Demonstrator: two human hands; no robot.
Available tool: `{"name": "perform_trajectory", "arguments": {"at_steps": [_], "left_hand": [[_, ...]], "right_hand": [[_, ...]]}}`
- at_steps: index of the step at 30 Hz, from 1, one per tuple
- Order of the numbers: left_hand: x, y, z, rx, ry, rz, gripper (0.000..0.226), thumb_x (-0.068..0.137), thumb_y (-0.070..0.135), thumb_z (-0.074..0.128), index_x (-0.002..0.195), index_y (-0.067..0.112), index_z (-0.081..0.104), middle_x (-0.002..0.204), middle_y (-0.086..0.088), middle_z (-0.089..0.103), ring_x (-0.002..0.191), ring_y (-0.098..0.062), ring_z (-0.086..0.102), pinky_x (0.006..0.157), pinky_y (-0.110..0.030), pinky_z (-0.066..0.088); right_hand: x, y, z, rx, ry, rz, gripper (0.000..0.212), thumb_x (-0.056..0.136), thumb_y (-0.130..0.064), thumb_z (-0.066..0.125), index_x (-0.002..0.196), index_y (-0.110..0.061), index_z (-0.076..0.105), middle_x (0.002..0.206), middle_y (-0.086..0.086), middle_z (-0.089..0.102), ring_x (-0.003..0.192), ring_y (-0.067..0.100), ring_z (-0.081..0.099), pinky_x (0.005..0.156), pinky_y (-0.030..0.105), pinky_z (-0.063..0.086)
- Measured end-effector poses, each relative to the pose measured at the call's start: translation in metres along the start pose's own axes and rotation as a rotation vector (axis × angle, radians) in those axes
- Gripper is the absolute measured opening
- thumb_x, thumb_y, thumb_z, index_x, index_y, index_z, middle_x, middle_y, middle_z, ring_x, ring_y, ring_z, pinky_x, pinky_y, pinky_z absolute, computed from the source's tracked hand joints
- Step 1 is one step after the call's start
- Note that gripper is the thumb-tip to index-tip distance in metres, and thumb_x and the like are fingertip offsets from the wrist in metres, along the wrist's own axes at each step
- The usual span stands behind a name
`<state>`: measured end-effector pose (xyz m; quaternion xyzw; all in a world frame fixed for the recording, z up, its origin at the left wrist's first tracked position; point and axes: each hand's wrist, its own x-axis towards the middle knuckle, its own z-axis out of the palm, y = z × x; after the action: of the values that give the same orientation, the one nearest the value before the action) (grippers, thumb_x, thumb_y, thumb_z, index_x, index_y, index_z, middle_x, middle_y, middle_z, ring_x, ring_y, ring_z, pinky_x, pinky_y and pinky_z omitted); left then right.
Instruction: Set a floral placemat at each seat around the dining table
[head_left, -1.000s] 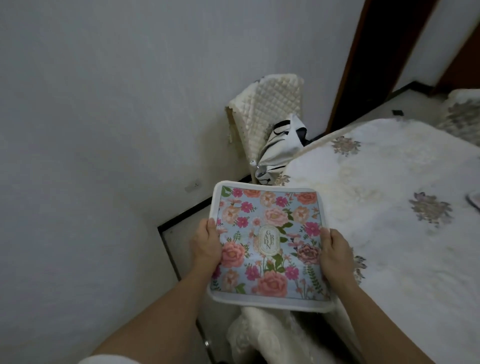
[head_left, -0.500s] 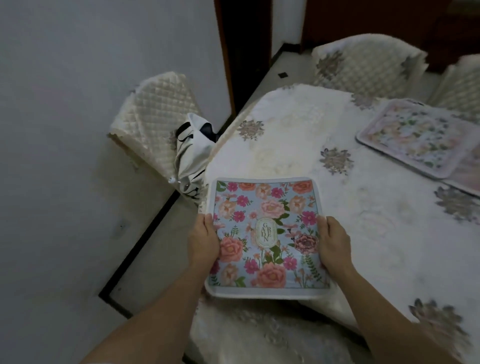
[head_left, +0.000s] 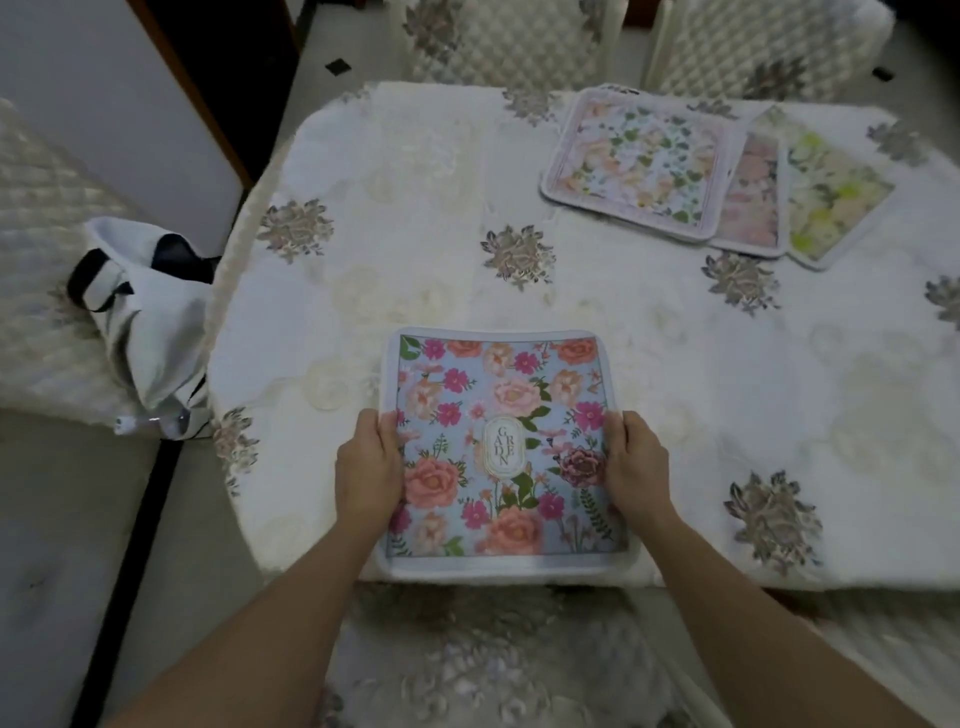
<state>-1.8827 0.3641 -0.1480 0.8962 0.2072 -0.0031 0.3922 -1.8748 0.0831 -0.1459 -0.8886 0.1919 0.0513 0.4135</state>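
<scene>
A blue floral placemat (head_left: 498, 410) with a "GARDEN" label lies over the near edge of the dining table (head_left: 675, 338). My left hand (head_left: 366, 467) grips its left edge and my right hand (head_left: 636, 467) grips its right edge, thumbs on top. Whether the mat rests flat on the cloth or hovers just above it cannot be told. Three more floral placemats overlap at the far right: a pale pink one (head_left: 639, 161), a pink one (head_left: 753, 197) partly covered, and a yellow-green one (head_left: 836, 197).
The table wears a white cloth with grey flower motifs. A quilted chair (head_left: 498, 660) stands right below the mat, two more (head_left: 509, 41) (head_left: 763, 47) at the far side, another at left (head_left: 36, 270) with a black-and-white bag (head_left: 145, 322).
The view has swung right from the wall to the table. The mat in both hands has come from beside the table corner to over its near edge.
</scene>
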Motion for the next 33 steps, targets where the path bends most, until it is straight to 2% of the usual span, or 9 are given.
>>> {"name": "perform_trajectory", "arguments": {"at_steps": [4, 6, 9, 12, 15, 22, 30, 33], "left_hand": [[0.016, -0.009, 0.007, 0.109, -0.099, 0.074, 0.033, 0.103, 0.038, 0.039, 0.084, 0.012, 0.045, 0.066, 0.003, 0.057, 0.057, -0.013, 0.055, 0.046, -0.028, 0.036], [0.023, -0.013, 0.006, 0.154, -0.128, 0.1, 0.036, 0.101, 0.041, 0.043, 0.082, 0.011, 0.048, 0.065, 0.002, 0.057, 0.057, -0.014, 0.056, 0.047, -0.029, 0.039], [0.031, -0.019, 0.006, 0.142, -0.145, 0.061, 0.036, 0.098, 0.04, 0.052, 0.079, 0.009, 0.052, 0.066, 0.0, 0.06, 0.059, -0.015, 0.058, 0.05, -0.028, 0.041], [0.033, -0.016, 0.006, 0.157, -0.145, 0.034, 0.034, 0.096, 0.039, 0.057, 0.077, 0.011, 0.053, 0.066, 0.006, 0.059, 0.059, -0.008, 0.056, 0.05, -0.024, 0.038], [0.032, -0.012, 0.005, 0.191, -0.139, 0.028, 0.031, 0.096, 0.038, 0.057, 0.077, 0.014, 0.052, 0.064, 0.011, 0.054, 0.058, -0.002, 0.051, 0.049, -0.021, 0.034], [0.031, -0.014, 0.004, 0.217, -0.129, 0.028, 0.031, 0.096, 0.038, 0.058, 0.083, 0.01, 0.057, 0.072, 0.0, 0.061, 0.066, -0.019, 0.058, 0.057, -0.029, 0.04], [0.028, -0.022, -0.004, 0.226, -0.122, 0.01, 0.027, 0.095, 0.04, 0.059, 0.087, 0.014, 0.059, 0.077, 0.001, 0.065, 0.07, -0.018, 0.062, 0.061, -0.031, 0.048], [0.027, -0.023, -0.006, 0.3, -0.103, 0.046, 0.025, 0.094, 0.04, 0.059, 0.092, 0.016, 0.059, 0.082, 0.002, 0.065, 0.072, -0.018, 0.062, 0.062, -0.031, 0.05]], "right_hand": [[0.008, 0.016, 0.008, -0.02, -0.02, 0.054, 0.038, 0.103, -0.043, 0.034, 0.083, -0.014, 0.048, 0.077, 0.001, 0.058, 0.071, 0.013, 0.056, 0.055, 0.027, 0.036], [0.013, 0.021, 0.009, -0.052, -0.051, 0.065, 0.039, 0.103, -0.043, 0.035, 0.08, -0.014, 0.047, 0.075, 0.001, 0.057, 0.068, 0.016, 0.056, 0.054, 0.03, 0.037], [0.018, 0.024, 0.008, -0.107, -0.083, 0.068, 0.041, 0.101, -0.046, 0.038, 0.08, -0.012, 0.049, 0.075, 0.002, 0.06, 0.067, 0.017, 0.058, 0.055, 0.034, 0.043], [0.021, 0.026, 0.006, -0.158, -0.098, 0.077, 0.038, 0.101, -0.046, 0.041, 0.079, -0.015, 0.048, 0.074, 0.0, 0.059, 0.066, 0.015, 0.057, 0.052, 0.03, 0.037], [0.022, 0.025, 0.004, -0.173, -0.113, 0.093, 0.038, 0.1, -0.045, 0.041, 0.081, -0.014, 0.049, 0.074, 0.001, 0.06, 0.067, 0.017, 0.058, 0.052, 0.031, 0.038], [0.021, 0.023, 0.001, -0.192, -0.146, 0.093, 0.039, 0.101, -0.046, 0.041, 0.083, -0.012, 0.049, 0.075, 0.002, 0.06, 0.066, 0.016, 0.057, 0.052, 0.031, 0.039], [0.017, 0.019, 0.002, -0.204, -0.185, 0.07, 0.038, 0.1, -0.046, 0.043, 0.082, -0.013, 0.05, 0.074, 0.001, 0.061, 0.067, 0.02, 0.06, 0.053, 0.032, 0.044], [0.016, 0.017, 0.0, -0.266, -0.169, 0.076, 0.034, 0.097, -0.043, 0.05, 0.086, -0.012, 0.053, 0.078, 0.003, 0.062, 0.07, 0.023, 0.061, 0.06, 0.037, 0.051]]}}
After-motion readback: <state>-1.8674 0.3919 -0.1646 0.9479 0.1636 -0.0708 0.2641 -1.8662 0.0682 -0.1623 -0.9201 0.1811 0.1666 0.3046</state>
